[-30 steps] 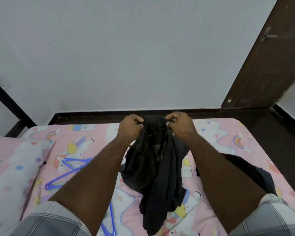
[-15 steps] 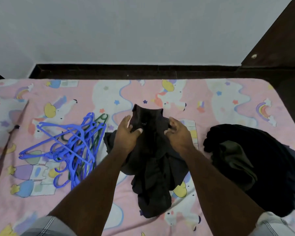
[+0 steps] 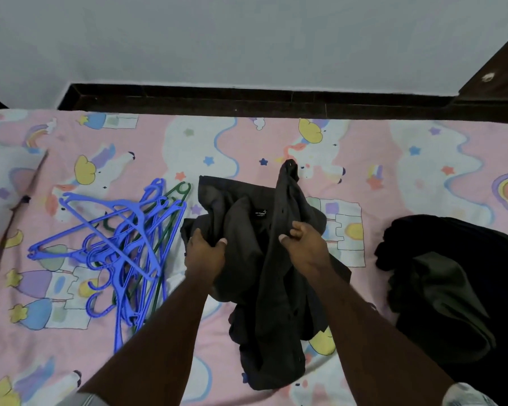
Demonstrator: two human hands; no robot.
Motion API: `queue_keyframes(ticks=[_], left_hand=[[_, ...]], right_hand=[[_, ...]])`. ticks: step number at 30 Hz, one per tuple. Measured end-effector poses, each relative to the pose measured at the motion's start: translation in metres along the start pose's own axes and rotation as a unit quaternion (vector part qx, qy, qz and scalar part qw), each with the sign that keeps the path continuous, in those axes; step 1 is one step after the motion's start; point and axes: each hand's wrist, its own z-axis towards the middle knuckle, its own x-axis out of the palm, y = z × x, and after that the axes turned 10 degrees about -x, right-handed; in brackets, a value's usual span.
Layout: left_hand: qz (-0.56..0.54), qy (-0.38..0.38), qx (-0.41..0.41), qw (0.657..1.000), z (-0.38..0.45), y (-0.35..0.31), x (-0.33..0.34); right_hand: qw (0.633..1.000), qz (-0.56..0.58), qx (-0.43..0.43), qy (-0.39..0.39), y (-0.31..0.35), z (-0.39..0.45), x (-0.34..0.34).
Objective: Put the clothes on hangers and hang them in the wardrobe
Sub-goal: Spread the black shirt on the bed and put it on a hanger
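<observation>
A dark grey shirt [image 3: 247, 230] lies crumpled on the bed, its collar spread open with a small black label showing. My left hand [image 3: 204, 250] grips the shirt's left side near the collar. My right hand [image 3: 304, 244] pinches the shirt's right front edge, which runs with buttons down toward me. A tangled pile of blue hangers [image 3: 123, 244], with a green one among them, lies on the bed just left of the shirt.
The bed has a pink unicorn-print sheet [image 3: 393, 159]. A heap of black clothes [image 3: 452, 282] sits at the right edge. A dark skirting [image 3: 247, 98] runs along the white wall behind the bed, with a dark wooden door frame [image 3: 499, 68] at the far right.
The shirt was held up in the air by both hands and has come down onto the bed. Its collar has spread open, showing the label. My view has tilted down.
</observation>
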Motion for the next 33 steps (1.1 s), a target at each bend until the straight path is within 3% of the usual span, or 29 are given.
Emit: queue_keyframes(ticks=[3, 8, 12, 18, 21, 25, 33], left_hand=[[-0.02, 0.055, -0.013, 0.998, 0.008, 0.006, 0.008], [0.048, 0.088, 0.006, 0.995, 0.004, 0.024, 0.013], [0.133, 0.039, 0.061, 0.988, -0.011, 0.023, 0.012], [0.075, -0.046, 0.136, 0.987, -0.028, 0.023, 0.018], [0.032, -0.047, 0.114, 0.992, -0.025, 0.028, 0.018], [0.038, -0.124, 0.158, 0.979, -0.017, 0.034, 0.006], [0.055, -0.062, 0.112, 0.99, -0.01, 0.028, 0.011]], right_hand=[[0.999, 0.006, 0.027, 0.026, -0.009, 0.012, 0.02], [0.995, 0.025, 0.078, 0.05, -0.033, 0.008, 0.041], [0.996, 0.022, 0.079, 0.037, -0.04, -0.002, 0.045], [0.994, 0.045, 0.089, 0.039, -0.043, -0.007, 0.051], [0.986, 0.108, 0.125, 0.039, -0.048, -0.006, 0.056], [0.975, 0.162, 0.15, 0.008, -0.064, 0.001, 0.061], [0.984, 0.121, 0.126, 0.032, -0.061, -0.002, 0.065]])
